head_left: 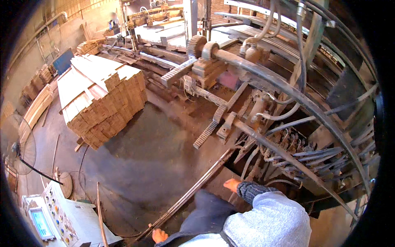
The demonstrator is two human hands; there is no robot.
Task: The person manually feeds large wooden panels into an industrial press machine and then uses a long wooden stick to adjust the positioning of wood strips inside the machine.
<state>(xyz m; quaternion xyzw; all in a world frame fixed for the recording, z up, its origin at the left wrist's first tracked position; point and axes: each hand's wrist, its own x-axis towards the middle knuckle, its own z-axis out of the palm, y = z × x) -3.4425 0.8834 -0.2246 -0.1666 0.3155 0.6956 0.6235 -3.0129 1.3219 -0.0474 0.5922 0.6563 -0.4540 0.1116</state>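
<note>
worker on the floor, clock read with 12 straight ahead. left hand point(159, 236) low, just before 7, fingers curled, right by the near end of a long pale rail point(205, 175); contact or grip, can't tell. right hand point(232, 185) at 5, fingers pointing toward 9, near the machine edge; hold can't be told. rail is on the floor, slanting from about 7 up toward 1, passing close to both hands. toothed racks and gears point(197, 46) at 12, brown with grime; long shaft point(284, 84) curving off to 4. bundle of hoses point(325, 158) around 4. big stack of boards point(113, 109) between 9 and 10, on the floor. control cabinet point(80, 220) at 8, lit screen and buttons; thin stick point(99, 210) upright just beside it. round fan point(24, 138) at 9.
</note>
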